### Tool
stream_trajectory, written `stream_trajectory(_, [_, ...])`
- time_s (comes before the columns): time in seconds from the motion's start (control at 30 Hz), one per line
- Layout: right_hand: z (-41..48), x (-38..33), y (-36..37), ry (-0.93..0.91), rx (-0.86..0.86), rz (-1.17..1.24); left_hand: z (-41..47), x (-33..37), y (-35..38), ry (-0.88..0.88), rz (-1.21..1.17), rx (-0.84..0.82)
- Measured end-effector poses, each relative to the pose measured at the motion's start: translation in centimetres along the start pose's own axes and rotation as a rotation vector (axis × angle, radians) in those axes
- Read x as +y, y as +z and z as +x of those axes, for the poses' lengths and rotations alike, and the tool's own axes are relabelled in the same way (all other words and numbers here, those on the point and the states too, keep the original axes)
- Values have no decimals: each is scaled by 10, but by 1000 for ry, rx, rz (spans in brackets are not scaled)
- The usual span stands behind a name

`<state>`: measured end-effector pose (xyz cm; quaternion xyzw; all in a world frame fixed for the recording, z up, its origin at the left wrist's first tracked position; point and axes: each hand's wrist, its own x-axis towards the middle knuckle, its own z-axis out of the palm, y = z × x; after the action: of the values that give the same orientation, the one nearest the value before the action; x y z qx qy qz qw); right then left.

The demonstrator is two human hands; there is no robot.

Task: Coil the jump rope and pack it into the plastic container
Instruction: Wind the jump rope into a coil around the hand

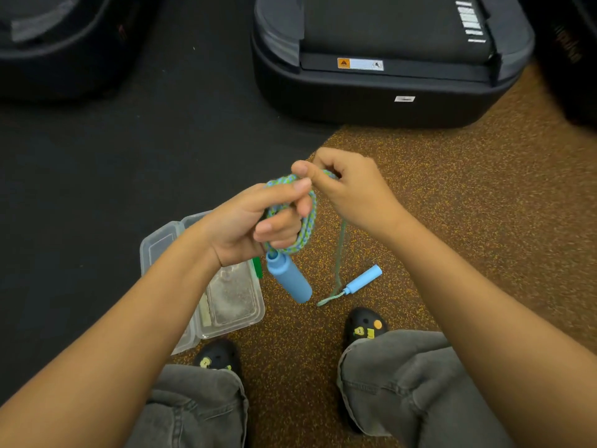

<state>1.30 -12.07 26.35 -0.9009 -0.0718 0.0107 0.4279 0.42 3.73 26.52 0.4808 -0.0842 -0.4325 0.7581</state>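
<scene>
Head view: I see both bare forearms reaching fwd over the floor. My left hand is curled tight around a bundle of braided jump rope, blue-green woven cord, soft and matte, wound in several loops around the fingers. One smooth light-blue cylindrical handle hangs just below that hand, rounded at its lower end, off the floor as far as I can tell. My right hand is pinched shut on the rope at the top of the coil, thumb tip against the left hand's index finger. From the right hand a single strand drops, slightly blurred, to the second handle, slimmer-looking, lying tilted on the floor with a short bend of cord beside it.

The clear plastic container sits open on the floor under my left wrist, rectangular w/ rounded corners, hinged lid flipped back to its left; a green clip shows at its right edge. Rope is not in it yet.

Floor: speckled brown rubber on the right, plain black mat on the left. A black treadmill base w/ rounded edge lies ahead, well apart from the hands. Black clogs and grey jeans at bottom; open floor between shoes and the loose handle.
</scene>
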Motion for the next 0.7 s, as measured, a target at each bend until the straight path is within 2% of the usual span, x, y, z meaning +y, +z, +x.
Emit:
stream_trajectory(0.1, [-1, -3, 8, 43, -172, 14, 0, 4, -3, 66, -213, -58])
stream_trajectory(0.27, [-6, -9, 13, 88, -351, -97, 4, 5, -13, 150, -582, -97])
stream_trajectory(0.33, [-9, -11, 16, 81, -442, -157, 3, 5, -17, 178, -645, -38])
stream_trajectory(0.43, [-12, -14, 19, 41, -485, -211, 2, 6, -19, 201, -624, 81])
stream_trajectory(0.6, [-22, -12, 21, -29, -585, -340, 4, 4, -17, 192, -444, 315])
stream_trajectory(0.7, [-27, -13, 21, -88, -573, -368, 5, 5, -21, 201, -344, 458])
